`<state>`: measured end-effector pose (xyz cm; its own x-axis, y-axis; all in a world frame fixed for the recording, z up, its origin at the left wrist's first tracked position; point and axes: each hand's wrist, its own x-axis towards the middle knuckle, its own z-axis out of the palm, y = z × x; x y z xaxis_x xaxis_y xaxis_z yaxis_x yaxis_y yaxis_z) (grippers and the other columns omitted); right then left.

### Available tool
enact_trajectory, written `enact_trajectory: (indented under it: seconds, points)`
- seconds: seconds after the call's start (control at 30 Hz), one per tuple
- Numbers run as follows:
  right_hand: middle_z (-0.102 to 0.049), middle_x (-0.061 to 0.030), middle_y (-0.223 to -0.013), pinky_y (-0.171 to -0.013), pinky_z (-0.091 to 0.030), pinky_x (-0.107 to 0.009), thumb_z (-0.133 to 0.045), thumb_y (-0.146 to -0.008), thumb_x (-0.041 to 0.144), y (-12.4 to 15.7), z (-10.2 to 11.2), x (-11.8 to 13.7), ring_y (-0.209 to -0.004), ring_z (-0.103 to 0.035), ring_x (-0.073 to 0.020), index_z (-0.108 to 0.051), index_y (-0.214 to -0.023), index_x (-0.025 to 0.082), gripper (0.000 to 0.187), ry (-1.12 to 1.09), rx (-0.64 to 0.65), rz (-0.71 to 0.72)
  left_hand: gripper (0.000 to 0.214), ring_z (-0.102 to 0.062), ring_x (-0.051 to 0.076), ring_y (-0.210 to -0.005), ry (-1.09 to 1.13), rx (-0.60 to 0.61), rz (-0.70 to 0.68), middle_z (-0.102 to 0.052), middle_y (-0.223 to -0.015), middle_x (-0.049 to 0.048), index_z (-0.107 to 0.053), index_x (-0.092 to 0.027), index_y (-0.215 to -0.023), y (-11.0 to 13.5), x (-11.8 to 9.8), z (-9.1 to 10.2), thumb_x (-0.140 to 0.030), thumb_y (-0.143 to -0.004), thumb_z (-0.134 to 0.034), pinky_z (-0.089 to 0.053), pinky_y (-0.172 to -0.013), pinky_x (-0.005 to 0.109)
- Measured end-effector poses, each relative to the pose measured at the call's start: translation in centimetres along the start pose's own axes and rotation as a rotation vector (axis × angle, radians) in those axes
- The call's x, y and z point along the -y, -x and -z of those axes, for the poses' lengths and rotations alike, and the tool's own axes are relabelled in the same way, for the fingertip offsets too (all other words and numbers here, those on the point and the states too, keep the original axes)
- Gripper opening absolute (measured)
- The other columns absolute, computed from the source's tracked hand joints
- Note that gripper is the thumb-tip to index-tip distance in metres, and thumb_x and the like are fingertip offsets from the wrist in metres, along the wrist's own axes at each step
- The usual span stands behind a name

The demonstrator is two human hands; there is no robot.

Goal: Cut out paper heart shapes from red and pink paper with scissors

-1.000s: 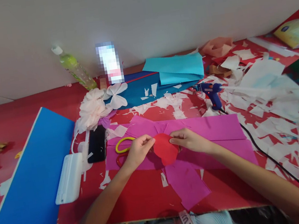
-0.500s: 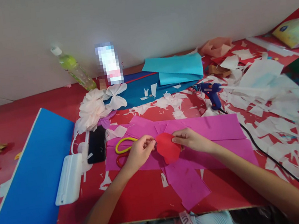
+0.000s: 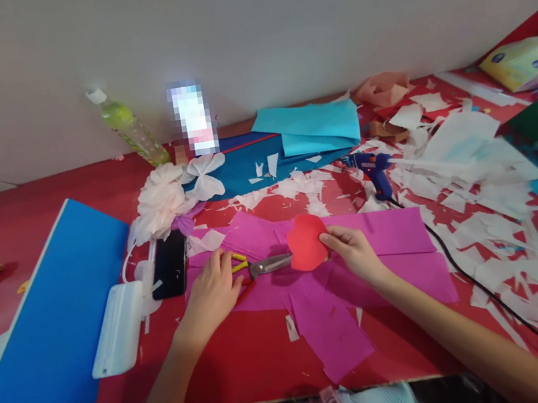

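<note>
My right hand (image 3: pixel 352 250) pinches the right edge of a red paper cutout (image 3: pixel 307 244) with a wavy outline, held up over the magenta paper (image 3: pixel 384 228). My left hand (image 3: pixel 215 287) is closed over the yellow and red handles of a pair of scissors (image 3: pixel 261 267). Their blades point right, and the tips reach the left edge of the red cutout. Beneath both hands lie sheets of magenta paper, one strip running toward the table's front edge. Part of the scissor handles is hidden under my left fingers.
A blue glue gun (image 3: pixel 373 171) with a black cord stands at right among white paper scraps (image 3: pixel 485 230). To the left are a black phone (image 3: pixel 170 263), a white device (image 3: pixel 119 328), a blue board (image 3: pixel 50 328), pale paper flowers (image 3: pixel 162 200) and a bottle (image 3: pixel 129 128). Turquoise paper (image 3: pixel 313 127) lies behind.
My left hand has let go of the red cutout, moved left and closed on the scissors, which have turned to point right. My right hand has raised the cutout slightly.
</note>
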<state>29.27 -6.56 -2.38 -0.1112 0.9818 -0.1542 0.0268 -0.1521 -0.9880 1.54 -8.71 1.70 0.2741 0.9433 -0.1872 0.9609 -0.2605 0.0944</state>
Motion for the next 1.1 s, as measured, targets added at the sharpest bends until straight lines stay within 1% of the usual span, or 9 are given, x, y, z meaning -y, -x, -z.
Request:
enact_trajectory:
  seconds: [0.17, 0.33, 0.43, 0.53, 0.63, 0.7, 0.83, 1.0, 1.1]
  points:
    - [-0.054, 0.0003, -0.058, -0.054, -0.04, -0.028, -0.056, -0.081, 0.047, 0.6, -0.1, -0.9, -0.053, -0.05, -0.0144, -0.055, -0.067, 0.02, 0.03, -0.032, -0.087, -0.03, 0.04, -0.052, 0.025, -0.114, 0.068, 0.031, -0.1, -0.047, -0.118, 0.0117, -0.045, -0.016, -0.122, 0.6, 0.7, -0.7, -0.017, -0.083, -0.049, -0.044, -0.097, 0.038]
    - [-0.053, 0.001, -0.058, -0.052, -0.038, -0.027, -0.055, -0.081, 0.045, 1.1, -0.7, -0.7, -0.052, -0.047, -0.0135, -0.055, -0.068, 0.02, 0.028, -0.077, -0.14, -0.028, 0.039, -0.06, 0.025, -0.1, 0.036, 0.061, -0.064, -0.049, -0.111, 0.0115, -0.05, -0.014, -0.113, 0.4, 0.4, -0.5, -0.011, -0.074, -0.048, -0.049, -0.088, 0.038]
    - [-0.051, 0.0012, -0.057, -0.051, -0.037, -0.026, -0.056, -0.081, 0.044, 1.3, -1.0, -0.5, -0.052, -0.045, -0.0131, -0.052, -0.065, 0.021, 0.028, -0.091, -0.172, -0.014, 0.038, -0.061, 0.028, -0.1, 0.044, 0.078, -0.033, -0.056, -0.109, 0.0136, -0.05, -0.013, -0.113, 0.4, 0.1, 0.1, -0.016, -0.075, -0.051, -0.049, -0.086, 0.039]
    - [-0.05, 0.0009, -0.057, -0.051, -0.036, -0.026, -0.056, -0.082, 0.043, 1.4, -1.1, -0.3, -0.053, -0.045, -0.0135, -0.05, -0.064, 0.021, 0.029, -0.076, -0.231, 0.01, 0.034, -0.065, 0.031, -0.091, 0.08, 0.166, 0.05, -0.065, -0.099, 0.0141, -0.052, -0.013, -0.11, 0.6, 0.3, 0.8, -0.026, -0.079, -0.052, -0.049, -0.077, 0.039]
    - [-0.05, 0.0008, -0.058, -0.052, -0.036, -0.026, -0.054, -0.083, 0.043, 1.6, -1.3, 0.0, -0.054, -0.045, -0.0141, -0.05, -0.067, 0.022, 0.027, -0.047, -0.283, 0.03, 0.03, -0.066, 0.028, -0.08, 0.243, 0.184, 0.147, -0.069, -0.087, 0.01, -0.055, -0.017, -0.1, 0.8, 0.7, 1.3, -0.04, -0.081, -0.053, -0.047, -0.066, 0.034]
    - [-0.05, 0.0009, -0.058, -0.053, -0.036, -0.026, -0.053, -0.083, 0.044, 1.7, -1.6, 0.2, -0.054, -0.044, -0.014, -0.051, -0.068, 0.021, 0.027, -0.028, -0.309, 0.03, 0.03, -0.066, 0.025, -0.075, 0.439, 0.125, 0.2, -0.069, -0.084, 0.0066, -0.055, -0.019, -0.095, 0.8, 0.6, 1.6, -0.045, -0.079, -0.055, -0.046, -0.061, 0.03]
    - [-0.047, 0.001, -0.059, -0.055, -0.036, -0.027, -0.052, -0.083, 0.046, 1.7, -2.4, 0.6, -0.056, -0.043, -0.0139, -0.049, -0.066, 0.021, 0.03, 0.025, -0.321, 0.039, 0.023, -0.063, 0.018, -0.069, 0.841, 0.054, 0.105, -0.065, -0.079, 0.0022, -0.053, -0.02, -0.098, 0.5, -1.0, 1.9, -0.033, -0.079, -0.053, -0.046, -0.057, 0.025]
    - [-0.045, 0.0011, -0.058, -0.055, -0.035, -0.028, -0.051, -0.083, 0.048, 1.8, -3.3, 1.0, -0.056, -0.041, -0.0142, -0.047, -0.064, 0.022, 0.032, 0.064, -0.342, 0.06, 0.035, -0.061, 0.016, -0.065, 0.672, 0.049, 0.008, -0.064, -0.078, 0.001, -0.049, -0.021, -0.111, 0.5, -4.4, 2.6, -0.014, -0.077, -0.045, -0.046, -0.06, 0.026]
    - [-0.047, 0.0008, -0.057, -0.055, -0.036, -0.028, -0.051, -0.083, 0.046, 1.9, -3.5, 1.0, -0.056, -0.042, -0.0144, -0.047, -0.064, 0.022, 0.031, 0.075, -0.354, 0.068, 0.044, -0.065, 0.022, -0.079, 0.49, 0.056, 0.0, -0.067, -0.093, 0.0081, -0.044, -0.017, -0.12, 0.5, -6.0, 2.6, -0.011, -0.076, -0.045, -0.048, -0.067, 0.031]
